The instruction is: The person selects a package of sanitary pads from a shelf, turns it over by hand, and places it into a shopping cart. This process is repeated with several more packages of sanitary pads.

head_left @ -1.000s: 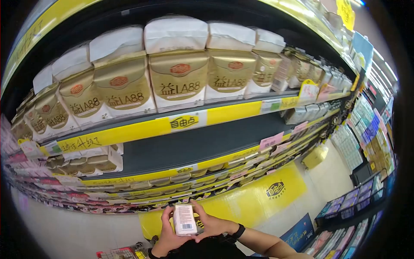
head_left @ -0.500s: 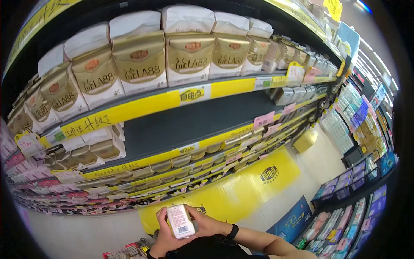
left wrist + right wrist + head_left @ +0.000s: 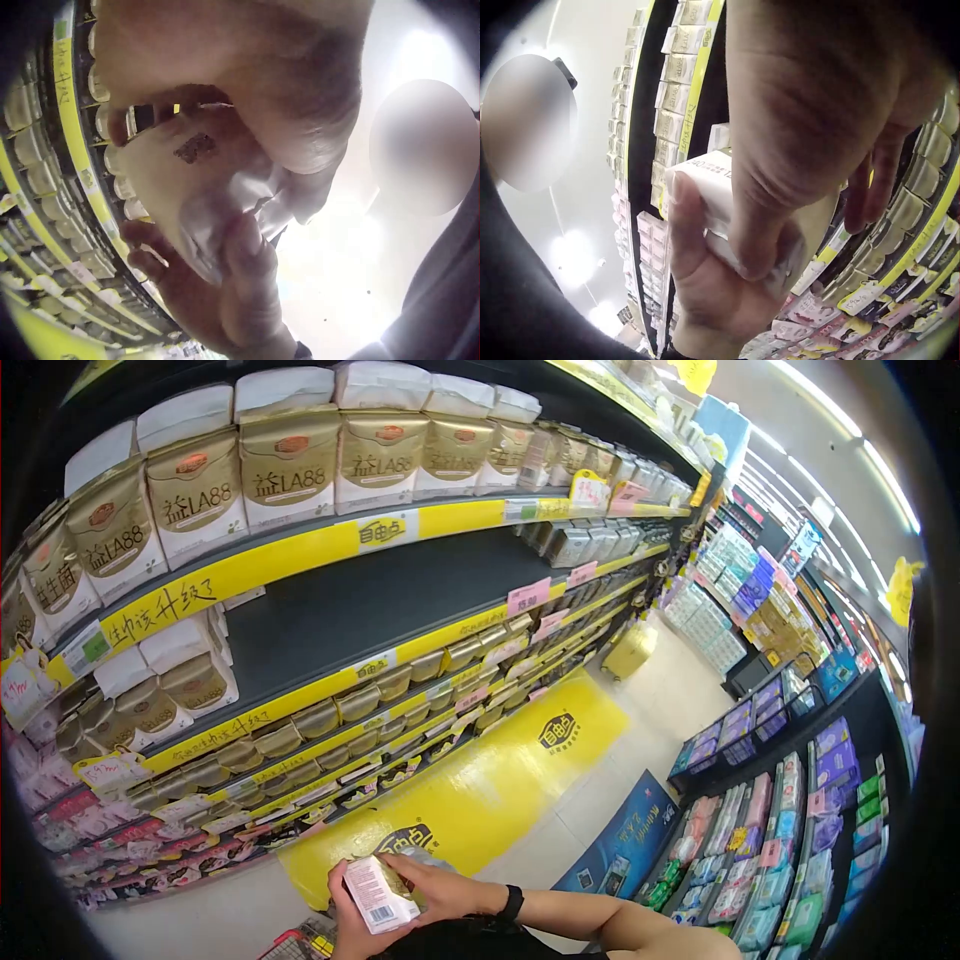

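Observation:
A white-and-gold pack of sanitary pads [image 3: 378,898] is held low in front of my body, its printed text and barcode facing up. My left hand [image 3: 350,930] grips it from the near left side. Across its right side lies my right hand [image 3: 448,890], with fingers and thumb around the edge. Crinkled, shiny wrapping at one end of the pack [image 3: 202,217] shows between both hands in the left wrist view. From the right wrist, the left thumb presses a white face of the pack [image 3: 718,187].
Shelves of similar gold-and-white packs [image 3: 290,465] run along the left, above a dark bare shelf board [image 3: 370,605]. A yellow floor mat [image 3: 480,780] lies below. Low racks of coloured packs [image 3: 770,830] stand on the right. Part of a red-edged shopping cart [image 3: 300,940] shows at the bottom.
The head view has turned to the right, so the shelves shift left and more of the right-hand racks shows. Both hands keep hold of the pack, which now tilts more.

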`<move>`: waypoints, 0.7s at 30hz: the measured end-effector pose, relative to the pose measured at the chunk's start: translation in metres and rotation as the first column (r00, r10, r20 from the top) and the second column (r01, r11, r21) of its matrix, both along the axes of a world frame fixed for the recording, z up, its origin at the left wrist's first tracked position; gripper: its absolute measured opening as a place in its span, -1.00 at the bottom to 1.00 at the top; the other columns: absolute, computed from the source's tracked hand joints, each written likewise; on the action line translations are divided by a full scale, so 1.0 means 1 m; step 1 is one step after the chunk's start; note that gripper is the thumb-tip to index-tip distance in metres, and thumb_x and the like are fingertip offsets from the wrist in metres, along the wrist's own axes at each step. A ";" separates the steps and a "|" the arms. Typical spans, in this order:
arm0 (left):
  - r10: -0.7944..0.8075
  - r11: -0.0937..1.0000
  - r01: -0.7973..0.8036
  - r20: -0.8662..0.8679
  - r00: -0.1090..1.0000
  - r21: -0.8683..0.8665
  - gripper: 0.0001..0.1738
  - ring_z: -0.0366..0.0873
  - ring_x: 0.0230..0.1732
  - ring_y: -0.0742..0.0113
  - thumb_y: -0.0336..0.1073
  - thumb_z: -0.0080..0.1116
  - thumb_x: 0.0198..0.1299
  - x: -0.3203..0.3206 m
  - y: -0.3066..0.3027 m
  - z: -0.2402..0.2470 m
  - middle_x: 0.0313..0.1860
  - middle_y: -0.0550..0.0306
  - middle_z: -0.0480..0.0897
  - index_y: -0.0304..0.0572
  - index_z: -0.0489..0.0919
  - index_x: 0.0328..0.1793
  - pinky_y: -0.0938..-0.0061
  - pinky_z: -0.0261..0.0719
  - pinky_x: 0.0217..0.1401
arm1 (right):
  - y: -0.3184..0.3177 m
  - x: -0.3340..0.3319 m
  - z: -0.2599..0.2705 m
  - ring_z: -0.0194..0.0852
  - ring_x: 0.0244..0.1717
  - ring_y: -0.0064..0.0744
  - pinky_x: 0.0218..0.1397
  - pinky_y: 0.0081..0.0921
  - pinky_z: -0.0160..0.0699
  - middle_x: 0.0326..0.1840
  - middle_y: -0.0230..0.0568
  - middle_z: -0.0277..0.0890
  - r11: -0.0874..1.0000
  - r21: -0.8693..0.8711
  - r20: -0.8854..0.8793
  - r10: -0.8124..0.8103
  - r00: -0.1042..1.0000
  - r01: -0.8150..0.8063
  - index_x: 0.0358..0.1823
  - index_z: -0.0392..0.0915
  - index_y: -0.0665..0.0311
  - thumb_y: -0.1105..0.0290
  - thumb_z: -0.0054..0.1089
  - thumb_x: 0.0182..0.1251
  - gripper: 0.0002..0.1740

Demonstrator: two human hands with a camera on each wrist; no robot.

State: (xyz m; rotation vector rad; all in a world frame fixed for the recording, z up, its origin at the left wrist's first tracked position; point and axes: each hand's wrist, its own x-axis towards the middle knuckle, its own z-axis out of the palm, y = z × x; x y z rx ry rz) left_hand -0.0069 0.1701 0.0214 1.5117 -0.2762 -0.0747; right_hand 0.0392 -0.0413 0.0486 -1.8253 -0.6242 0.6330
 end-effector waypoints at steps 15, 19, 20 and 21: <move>-0.017 0.998 0.017 -0.004 1.000 0.054 0.45 0.41 0.37 0.02 -0.06 0.84 -0.37 -0.048 0.022 -0.020 0.35 -0.12 0.24 -0.24 0.03 0.58 0.11 0.42 0.45 | 0.014 -0.071 -0.019 0.23 0.59 0.24 0.60 -0.18 0.32 0.72 0.29 -0.06 0.998 0.003 -0.067 -0.059 0.996 0.059 0.72 -0.27 0.38 0.21 0.64 0.04 0.40; -0.037 0.996 0.037 -0.009 0.999 0.081 0.42 0.42 0.37 0.01 -0.10 0.82 -0.34 -0.050 0.030 -0.017 0.36 -0.11 0.24 -0.26 0.04 0.58 0.13 0.43 0.45 | 0.021 -0.074 -0.022 0.23 0.58 0.26 0.59 -0.18 0.33 0.71 0.33 -0.07 0.999 -0.008 0.015 -0.038 0.999 0.039 0.71 -0.27 0.41 0.20 0.63 0.06 0.39; -0.037 0.997 0.039 -0.022 0.999 0.068 0.41 0.42 0.37 0.01 -0.11 0.82 -0.34 -0.050 0.030 -0.017 0.36 -0.11 0.24 -0.26 0.04 0.58 0.14 0.43 0.45 | 0.022 -0.073 -0.018 0.23 0.59 0.26 0.60 -0.18 0.32 0.70 0.34 -0.07 0.999 -0.006 -0.014 -0.035 0.999 0.035 0.71 -0.27 0.41 0.19 0.63 0.06 0.39; -0.033 0.997 0.035 -0.024 0.999 0.066 0.41 0.42 0.37 0.01 -0.12 0.82 -0.34 -0.051 0.031 -0.016 0.36 -0.11 0.24 -0.26 0.04 0.58 0.13 0.43 0.45 | 0.023 -0.072 -0.015 0.22 0.59 0.27 0.60 -0.19 0.32 0.70 0.35 -0.06 1.000 -0.005 -0.044 -0.031 0.999 0.031 0.71 -0.27 0.42 0.19 0.63 0.06 0.39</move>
